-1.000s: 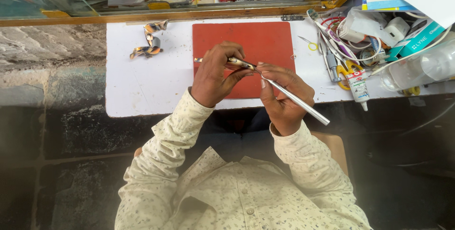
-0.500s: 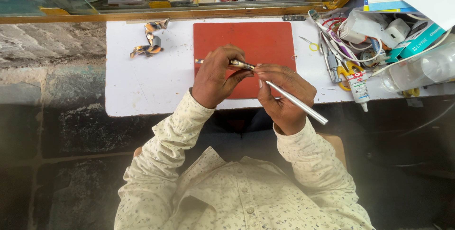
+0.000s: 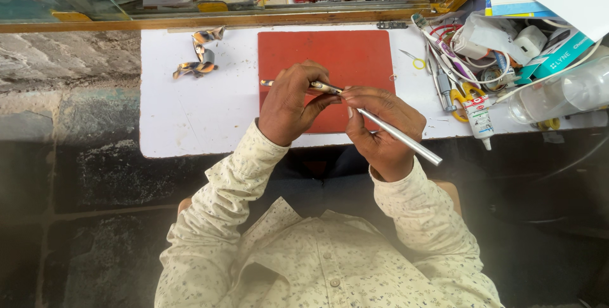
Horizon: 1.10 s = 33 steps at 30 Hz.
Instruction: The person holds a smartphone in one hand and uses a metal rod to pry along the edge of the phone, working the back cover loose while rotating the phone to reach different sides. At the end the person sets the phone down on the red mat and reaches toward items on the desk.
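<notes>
Two hands meet over the white bench [image 3: 190, 111], above the near edge of the red mat [image 3: 330, 60] that lies along the bench's far side. From here I see the left hand [image 3: 288, 108] curled around a small slim part [image 3: 317, 86], its tip poking out toward the left. The right hand [image 3: 380, 127] pinches a long silver tool [image 3: 396, 133] whose tail runs toward the bench's near edge. I judge the work mid-way: tool tip still at the part, nothing set down. A cluttered heap [image 3: 495, 60] fills the right end, twisted scraps [image 3: 200, 54] the far left. Since the earlier frames, the hands have barely shifted; the tool's tail sits slightly lower.
</notes>
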{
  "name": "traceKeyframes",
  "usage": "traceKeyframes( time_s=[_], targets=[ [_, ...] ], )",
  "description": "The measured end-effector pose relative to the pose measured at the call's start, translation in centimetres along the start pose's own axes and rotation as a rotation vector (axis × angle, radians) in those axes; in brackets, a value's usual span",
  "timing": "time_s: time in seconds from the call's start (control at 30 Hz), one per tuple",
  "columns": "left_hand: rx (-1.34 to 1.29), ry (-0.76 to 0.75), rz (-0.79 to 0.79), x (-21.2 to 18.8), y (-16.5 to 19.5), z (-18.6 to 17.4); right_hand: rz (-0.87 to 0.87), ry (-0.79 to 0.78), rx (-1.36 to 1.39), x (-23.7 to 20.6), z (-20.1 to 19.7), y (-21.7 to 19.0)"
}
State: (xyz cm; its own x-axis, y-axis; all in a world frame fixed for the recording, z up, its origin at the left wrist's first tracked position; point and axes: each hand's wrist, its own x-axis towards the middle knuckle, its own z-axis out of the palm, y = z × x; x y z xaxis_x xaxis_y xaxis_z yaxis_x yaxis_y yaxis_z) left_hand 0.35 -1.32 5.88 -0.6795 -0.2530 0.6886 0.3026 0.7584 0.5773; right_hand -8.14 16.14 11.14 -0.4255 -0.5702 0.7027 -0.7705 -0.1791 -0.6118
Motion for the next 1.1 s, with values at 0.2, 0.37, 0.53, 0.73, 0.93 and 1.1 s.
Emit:
traceKeyframes(
  time_s=[0.2, 0.37, 0.53, 0.73, 0.93, 1.1],
  targets=[
    [-0.019, -0.016, 0.008, 0.0, -0.1, -0.1, 0.014, -0.057, 0.030, 0.4, -0.7, 0.4],
    [-0.010, -0.010, 0.023, 0.0, 0.0, -0.1, -0.005, -0.065, -0.020, 0.6, -0.7, 0.1],
    [-0.008, -0.030, 0.020, 0.0, 0.0, 0.0, -0.005, -0.055, -0.048, 0.4, -0.6, -0.5],
    [-0.013, -0.037, 0.042, 0.2, -0.1, 0.0, -0.009, -0.043, -0.101, 0.2, -0.5, -0.7],
    [-0.015, -0.033, 0.031, 0.1, 0.1, 0.0, -0.003, -0.040, -0.094, -0.1, -0.5, -0.5],
    [-0.030, -0.050, 0.022, 0.2, 0.0, -0.2, 0.022, -0.024, -0.008, 0.0, -0.5, -0.1]
  ],
)
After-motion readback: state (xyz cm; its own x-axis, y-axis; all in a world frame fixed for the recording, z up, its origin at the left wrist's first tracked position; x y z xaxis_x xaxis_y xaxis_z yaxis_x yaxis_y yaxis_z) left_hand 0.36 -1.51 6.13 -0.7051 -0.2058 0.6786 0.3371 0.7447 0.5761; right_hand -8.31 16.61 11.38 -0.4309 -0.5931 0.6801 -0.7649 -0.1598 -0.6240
